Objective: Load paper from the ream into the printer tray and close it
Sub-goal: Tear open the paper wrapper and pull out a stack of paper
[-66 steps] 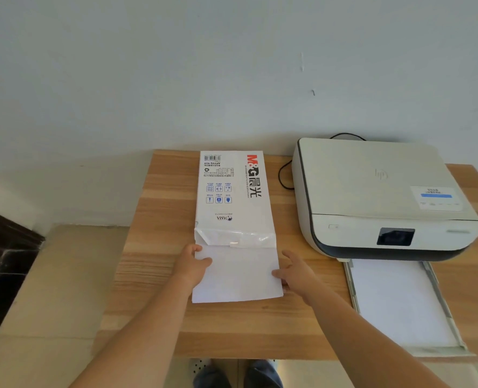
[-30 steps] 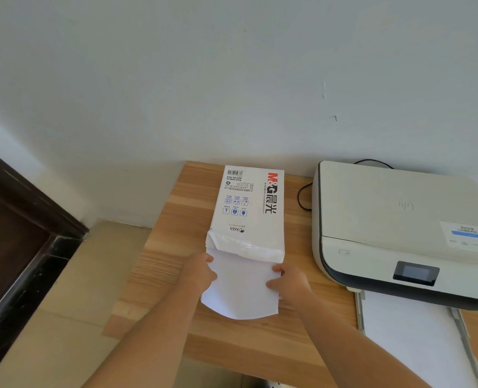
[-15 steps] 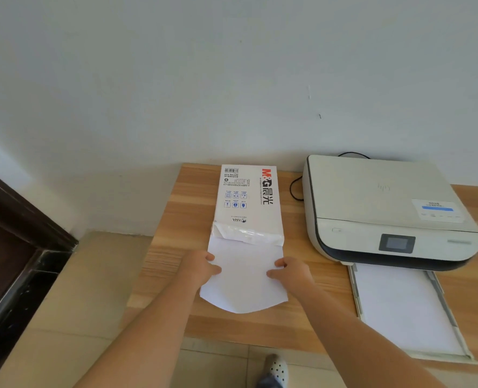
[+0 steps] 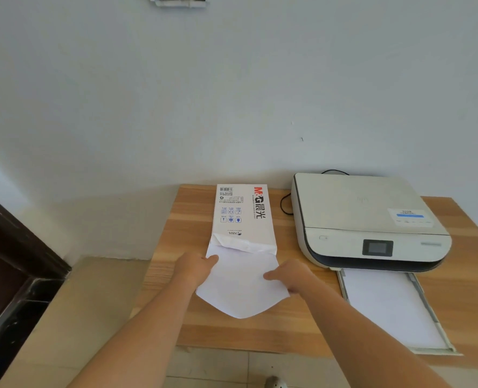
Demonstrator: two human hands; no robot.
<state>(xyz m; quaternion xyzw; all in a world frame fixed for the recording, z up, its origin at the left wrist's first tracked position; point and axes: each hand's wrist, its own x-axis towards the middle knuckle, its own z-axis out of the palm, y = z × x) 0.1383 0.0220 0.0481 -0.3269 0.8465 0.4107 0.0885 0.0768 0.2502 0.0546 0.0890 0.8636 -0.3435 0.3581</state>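
Both hands are working the same sheaf: left hand (image 4: 197, 268) is pinching the left edge of the paper stack (image 4: 242, 287), thumb on top near the wrapper mouth; right hand (image 4: 289, 277) is gripping the right edge, fingers curled over it. Neither is free.

Sheets are sticking partway out of the torn end of the ream (image 4: 242, 217), which is lying flat on the desk (image 4: 176, 247), just left of the printer (image 4: 369, 222). Near edge of the sheaf is sagging into a curve, so the bundle is looking thin and floppy. Can't tell how much of it is inside the wrapper.

Printer tray (image 4: 431, 306) is sitting pulled out toward the person, in front of the printer. White surface showing inside it; can't tell whether that's paper or the bare tray floor.

Progress, as a judgement: ream open and tray open are looking done. Extraction is underway, not finished. Remaining: pulling the sheaf clear, squaring it, carrying it right to the tray, seating it between the tray walls, pushing the tray in. Roughly a third through.

Risk I'm seeing: a sagging sheaf is likely to fan or crease on transfer.
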